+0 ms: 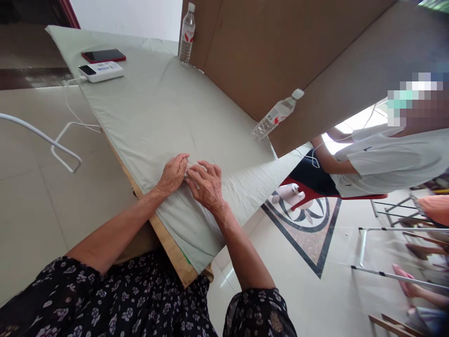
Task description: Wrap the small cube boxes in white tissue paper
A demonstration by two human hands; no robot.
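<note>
Cloth (157, 117) under the hands: left hand (173, 174) and right hand (206, 185) touch, fingers curled; pinch unclear.

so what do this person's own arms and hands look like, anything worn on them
Both arms come out of short black fabric sleeves printed with small pale flowers, which end about the elbow. Below that the forearms are bare. The left hand and right hand are bare too: no gloves, and no watch, bracelet or ring shows.

pale green cloth (157, 112), red phone (104, 55), white power bank (101, 71), black floral sleeves (140, 304)
</note>
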